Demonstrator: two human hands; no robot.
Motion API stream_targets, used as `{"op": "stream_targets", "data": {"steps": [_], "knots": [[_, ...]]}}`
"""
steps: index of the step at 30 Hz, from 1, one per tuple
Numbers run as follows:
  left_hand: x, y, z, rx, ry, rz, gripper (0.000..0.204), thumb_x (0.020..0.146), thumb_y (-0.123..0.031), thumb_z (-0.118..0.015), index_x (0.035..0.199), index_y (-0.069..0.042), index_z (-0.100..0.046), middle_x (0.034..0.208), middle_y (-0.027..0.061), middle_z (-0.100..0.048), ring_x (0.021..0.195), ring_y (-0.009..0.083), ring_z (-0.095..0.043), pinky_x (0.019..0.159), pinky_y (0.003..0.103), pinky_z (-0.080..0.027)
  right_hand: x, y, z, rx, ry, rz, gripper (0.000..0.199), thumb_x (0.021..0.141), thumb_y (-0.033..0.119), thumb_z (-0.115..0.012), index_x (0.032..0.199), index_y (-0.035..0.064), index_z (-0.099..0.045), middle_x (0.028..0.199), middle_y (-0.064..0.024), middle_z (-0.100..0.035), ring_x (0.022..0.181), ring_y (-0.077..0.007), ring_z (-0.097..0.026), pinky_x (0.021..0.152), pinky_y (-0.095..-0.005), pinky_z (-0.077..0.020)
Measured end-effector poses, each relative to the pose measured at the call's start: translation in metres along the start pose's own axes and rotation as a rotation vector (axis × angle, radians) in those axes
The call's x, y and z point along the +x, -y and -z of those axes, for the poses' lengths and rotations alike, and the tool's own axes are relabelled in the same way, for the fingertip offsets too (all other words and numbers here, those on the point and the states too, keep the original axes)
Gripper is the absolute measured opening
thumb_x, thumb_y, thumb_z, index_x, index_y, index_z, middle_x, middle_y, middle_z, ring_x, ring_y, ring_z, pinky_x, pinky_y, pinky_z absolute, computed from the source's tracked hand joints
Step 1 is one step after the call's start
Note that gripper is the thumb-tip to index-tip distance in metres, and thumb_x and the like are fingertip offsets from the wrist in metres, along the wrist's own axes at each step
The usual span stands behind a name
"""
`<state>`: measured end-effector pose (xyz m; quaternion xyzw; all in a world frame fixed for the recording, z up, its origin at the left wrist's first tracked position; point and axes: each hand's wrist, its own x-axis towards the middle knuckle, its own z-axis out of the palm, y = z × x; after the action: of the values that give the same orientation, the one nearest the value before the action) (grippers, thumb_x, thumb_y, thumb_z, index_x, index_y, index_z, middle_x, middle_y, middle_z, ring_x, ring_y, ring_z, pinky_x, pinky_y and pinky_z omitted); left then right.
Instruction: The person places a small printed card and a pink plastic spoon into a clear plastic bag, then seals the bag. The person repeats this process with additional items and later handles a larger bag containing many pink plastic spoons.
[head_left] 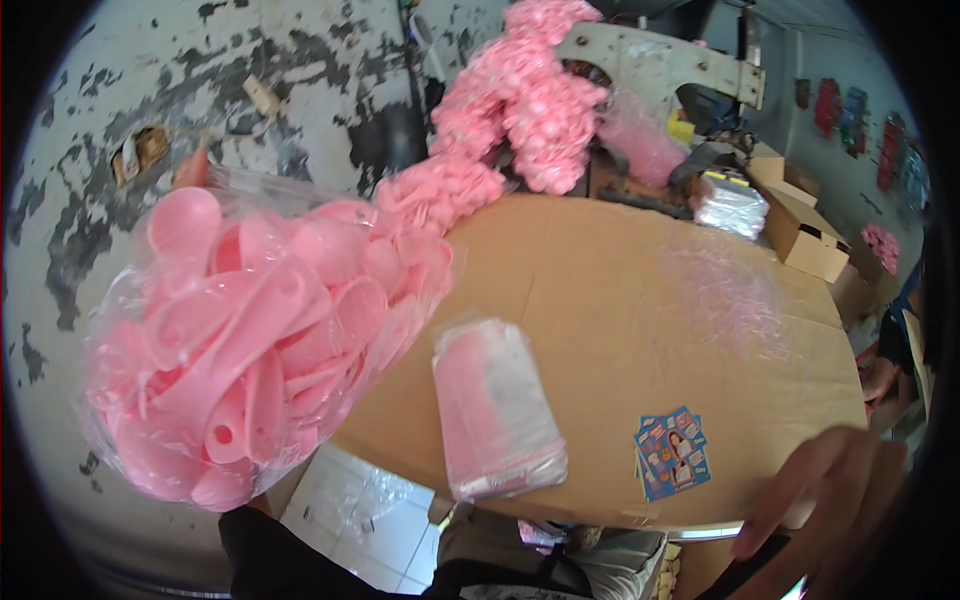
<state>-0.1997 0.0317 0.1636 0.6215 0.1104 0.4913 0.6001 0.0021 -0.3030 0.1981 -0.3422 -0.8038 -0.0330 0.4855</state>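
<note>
A big clear plastic bag of pink spoons (255, 330) hangs close to me on the left. My left hand (191, 168) grips it near its upper edge; only a bit of a finger shows above the plastic, and the bag hides the rest. At the lower right my right hand (830, 505) is raised and blurred, apart from the table things, with a dark strip below its fingers that I cannot make out. Between the hands, a stack of clear flat plastic bags (497, 405) lies on the brown cardboard-covered table (590, 300). Several blue printed cards (673, 453) are nearest my right hand.
Filled bags of pink pieces (545, 115) are heaped at the far side, beside a machine frame (660, 60). A shiny wrapped bundle (730, 205) and open cardboard boxes (805, 225) stand far right. Thin pinkish strands (735, 300) lie on the table. Another person's arm (885, 365) shows at right.
</note>
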Motion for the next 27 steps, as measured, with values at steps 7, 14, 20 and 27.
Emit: {"op": "stream_targets", "data": {"steps": [7,14,20,27], "knots": [[-0.033,0.019,-0.017,0.052,0.019,0.113,0.017,0.098,-0.014,-0.059,0.083,-0.012,-0.053,0.072,-0.0023,-0.059,0.059,0.0058,-0.054,0.055,0.025,-0.048,0.013,-0.050,-0.013,-0.242,0.142,-0.209,0.023,0.086,0.023,-0.069,0.105,0.0088,-0.072,0.084,-0.0092,-0.072,0.083,-0.0213,-0.063,0.079,-0.0346,-0.0516],[-0.025,0.051,-0.039,-0.124,0.000,0.100,0.013,0.100,-0.013,-0.056,0.088,-0.011,-0.050,0.080,-0.0009,-0.058,0.071,0.0065,-0.057,0.065,0.024,-0.047,0.025,-0.128,-0.063,-0.523,0.227,-0.199,0.032,0.089,0.027,-0.066,0.111,0.0037,-0.068,0.104,-0.0141,-0.069,0.100,-0.0343,-0.063,0.087,-0.0418,-0.0501],[-0.004,0.055,-0.050,-0.044,0.132,0.262,0.008,0.100,-0.014,-0.056,0.095,-0.008,-0.053,0.086,0.0019,-0.061,0.076,0.0087,-0.061,0.065,0.025,-0.050,-0.009,-0.171,-0.059,-0.586,0.193,-0.201,0.042,0.094,0.035,-0.059,0.122,0.0032,-0.060,0.117,-0.0168,-0.063,0.107,-0.0367,-0.060,0.091,-0.0451,-0.0481],[0.020,0.016,-0.096,1.249,0.365,-0.399,0.022,0.085,-0.008,-0.069,0.107,-0.005,-0.067,0.102,0.0080,-0.067,0.080,0.0171,-0.065,0.065,0.030,-0.052,-0.039,-0.214,-0.051,-0.193,0.256,-0.476,0.029,0.092,0.023,-0.062,0.112,0.0022,-0.064,0.103,-0.0174,-0.066,0.097,-0.0362,-0.063,0.085,-0.0457,-0.0499]]}}
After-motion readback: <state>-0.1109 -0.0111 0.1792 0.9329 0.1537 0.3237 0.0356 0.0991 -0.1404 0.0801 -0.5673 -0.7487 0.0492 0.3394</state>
